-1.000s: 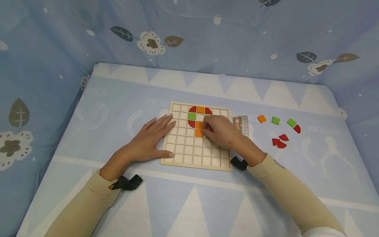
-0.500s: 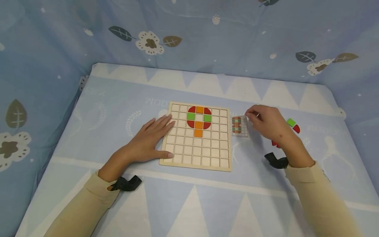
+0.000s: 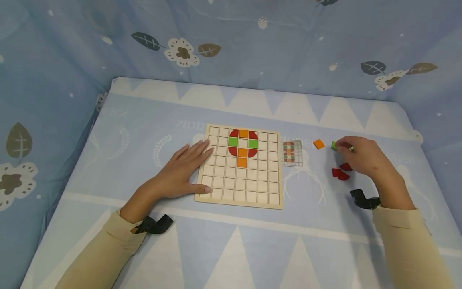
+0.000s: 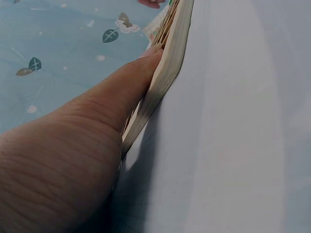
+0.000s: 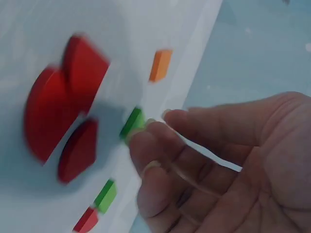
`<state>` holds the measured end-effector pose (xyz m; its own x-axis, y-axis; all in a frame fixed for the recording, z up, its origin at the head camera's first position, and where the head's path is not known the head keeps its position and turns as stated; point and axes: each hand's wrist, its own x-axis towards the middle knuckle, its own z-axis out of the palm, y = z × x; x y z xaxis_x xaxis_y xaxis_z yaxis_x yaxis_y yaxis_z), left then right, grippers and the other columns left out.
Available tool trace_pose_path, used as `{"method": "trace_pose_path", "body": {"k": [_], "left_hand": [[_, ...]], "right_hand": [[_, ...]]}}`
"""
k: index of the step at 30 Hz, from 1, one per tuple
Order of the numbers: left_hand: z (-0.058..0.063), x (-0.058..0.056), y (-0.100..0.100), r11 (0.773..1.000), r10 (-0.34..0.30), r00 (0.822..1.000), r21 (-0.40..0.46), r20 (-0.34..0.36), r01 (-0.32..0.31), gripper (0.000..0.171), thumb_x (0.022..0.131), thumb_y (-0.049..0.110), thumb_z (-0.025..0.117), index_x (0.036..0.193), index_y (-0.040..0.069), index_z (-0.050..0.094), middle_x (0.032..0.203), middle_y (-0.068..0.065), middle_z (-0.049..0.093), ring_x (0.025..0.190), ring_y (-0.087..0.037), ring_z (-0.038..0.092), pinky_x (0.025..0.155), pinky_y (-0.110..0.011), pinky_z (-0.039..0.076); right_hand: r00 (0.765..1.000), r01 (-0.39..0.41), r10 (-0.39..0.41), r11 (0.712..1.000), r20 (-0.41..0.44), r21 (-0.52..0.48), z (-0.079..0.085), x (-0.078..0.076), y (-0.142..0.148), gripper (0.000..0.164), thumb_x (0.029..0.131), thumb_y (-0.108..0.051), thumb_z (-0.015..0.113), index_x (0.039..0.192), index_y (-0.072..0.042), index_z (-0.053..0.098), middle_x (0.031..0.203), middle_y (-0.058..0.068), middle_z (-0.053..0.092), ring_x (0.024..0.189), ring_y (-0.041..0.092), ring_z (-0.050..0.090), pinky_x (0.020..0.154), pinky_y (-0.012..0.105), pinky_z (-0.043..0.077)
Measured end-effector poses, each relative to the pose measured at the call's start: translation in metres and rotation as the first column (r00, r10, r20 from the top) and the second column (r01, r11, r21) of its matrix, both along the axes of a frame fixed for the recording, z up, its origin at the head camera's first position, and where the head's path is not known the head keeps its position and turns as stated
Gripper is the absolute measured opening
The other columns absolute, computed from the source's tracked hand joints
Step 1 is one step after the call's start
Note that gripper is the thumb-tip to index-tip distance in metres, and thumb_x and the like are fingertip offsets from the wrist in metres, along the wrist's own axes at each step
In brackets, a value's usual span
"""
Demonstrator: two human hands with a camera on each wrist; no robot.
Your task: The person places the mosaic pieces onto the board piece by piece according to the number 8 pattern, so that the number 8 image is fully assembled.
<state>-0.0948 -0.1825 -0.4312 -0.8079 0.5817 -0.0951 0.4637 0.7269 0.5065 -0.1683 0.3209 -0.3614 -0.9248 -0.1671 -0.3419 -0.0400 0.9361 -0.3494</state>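
My left hand (image 3: 185, 170) lies flat with spread fingers on the left edge of a wooden grid board (image 3: 236, 184). In the left wrist view its thumb (image 4: 126, 90) rests along the board's rim (image 4: 165, 77). Red quarter-round tiles, green square tiles (image 3: 233, 142) and orange square tiles (image 3: 242, 162) sit in the board's upper middle cells. My right hand (image 3: 362, 156) is at the loose tiles on the right, fingers loosely bent. Its fingertips (image 5: 146, 145) are at a green square tile (image 5: 132, 124), partly covering it; no tile shows held between them.
A small printed pattern card (image 3: 293, 153) lies beside the board's right edge. An orange tile (image 3: 319, 144) and several red tiles (image 3: 343, 176) lie on the cloth-covered table. Another green tile (image 5: 105, 195) touches a red one (image 5: 86, 220). Patterned fabric (image 3: 231, 48) hangs behind.
My right hand has left the board, where a green tile and a red tile now show at the pattern's right side, and moved right to the loose tiles. My left hand has stayed.
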Motion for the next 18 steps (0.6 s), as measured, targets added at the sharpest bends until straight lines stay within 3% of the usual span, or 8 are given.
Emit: {"method": "trace_pose_path", "body": {"k": [7, 13, 18], "left_hand": [[-0.001, 0.000, 0.001, 1.000, 0.001, 1.000, -0.004, -0.005, -0.001, 0.112, 0.089, 0.065, 0.074, 0.169, 0.011, 0.017, 0.176, -0.007, 0.003, 0.161, -0.025, 0.001, 0.127, -0.051, 0.000], [-0.001, 0.000, 0.000, 1.000, 0.014, 1.000, -0.019, 0.006, -0.014, 0.113, 0.088, 0.067, 0.073, 0.169, 0.013, 0.016, 0.176, -0.004, 0.001, 0.161, -0.023, 0.000, 0.127, -0.050, -0.001], [-0.001, 0.000, 0.000, 1.000, 0.013, 1.000, -0.026, 0.013, -0.013, 0.113, 0.088, 0.067, 0.073, 0.169, 0.014, 0.015, 0.176, -0.002, 0.000, 0.161, -0.022, -0.001, 0.127, -0.049, -0.001]], "right_hand": [[0.987, 0.035, -0.053, 0.992, 0.149, 0.121, -0.006, 0.012, 0.025, 0.052, 0.100, -0.037, 0.068, 0.119, 0.010, 0.058, 0.107, 0.026, 0.062, 0.094, 0.042, 0.056, 0.077, 0.054, 0.051], [0.999, 0.006, -0.009, 0.996, 0.033, 0.090, -0.012, 0.022, 0.020, 0.029, 0.098, -0.025, 0.073, 0.102, 0.003, 0.067, 0.089, 0.012, 0.067, 0.084, 0.033, 0.059, 0.070, 0.045, 0.049], [1.000, -0.023, 0.022, 0.992, 0.006, 0.122, -0.016, 0.028, 0.011, 0.024, 0.097, -0.015, 0.073, 0.103, 0.008, 0.069, 0.080, 0.007, 0.067, 0.076, 0.029, 0.059, 0.066, 0.044, 0.051]]}}
